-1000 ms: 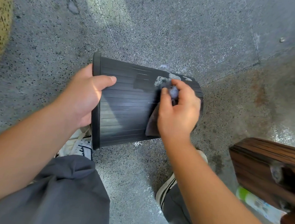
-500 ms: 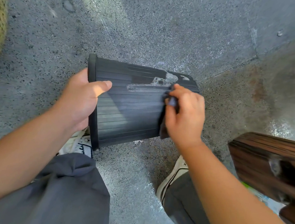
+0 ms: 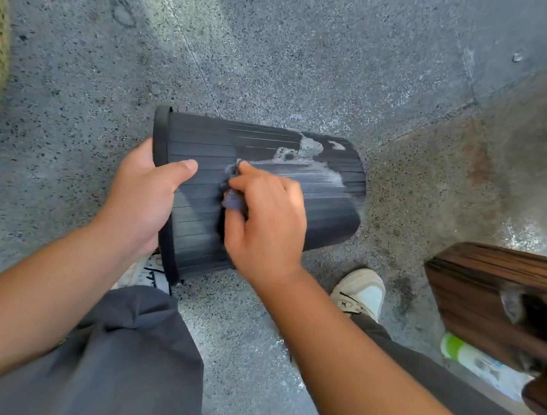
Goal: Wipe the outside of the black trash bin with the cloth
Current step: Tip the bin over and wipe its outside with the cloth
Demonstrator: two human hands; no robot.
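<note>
A black ribbed trash bin (image 3: 314,207) is held on its side at the centre of the frame, above a speckled concrete floor (image 3: 277,60), its rim toward the left. The left hand (image 3: 142,197) grasps that rim, thumb laid across the ribbed wall. The right hand (image 3: 264,219) is curled around a bunched dark grey-blue cloth (image 3: 232,197) and presses it against the bin's side near the middle. A pale, smeared residue (image 3: 306,151) marks the upper right part of the bin's wall. Below are grey trousers (image 3: 116,358) and two white sneakers (image 3: 362,293). At the lower right stands dark wooden furniture (image 3: 488,289), with a white and green bottle (image 3: 463,353) lying partly under it.
</note>
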